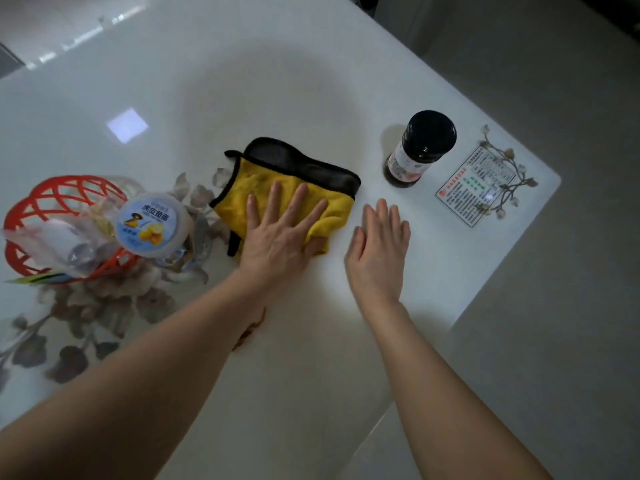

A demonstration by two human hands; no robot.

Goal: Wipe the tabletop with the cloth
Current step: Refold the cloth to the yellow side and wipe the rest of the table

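Observation:
A yellow cloth (263,181) with a black edge and a dark grey underside lies folded on the glossy white tabletop (277,81). My left hand (280,233) presses flat on the cloth's near half, fingers spread, thumb curled around its near right corner. My right hand (379,244) rests flat on the bare table just right of the cloth, fingers together, holding nothing. A brown smear (251,329) marks the table beside my left forearm, partly hidden by the arm.
A red plastic basket (48,199) with wrappers and a round lidded tub (150,223) stands at the left. A dark bottle with a black cap (420,148) stands right of the cloth. A printed card (474,187) lies near the table's right corner, floor beyond.

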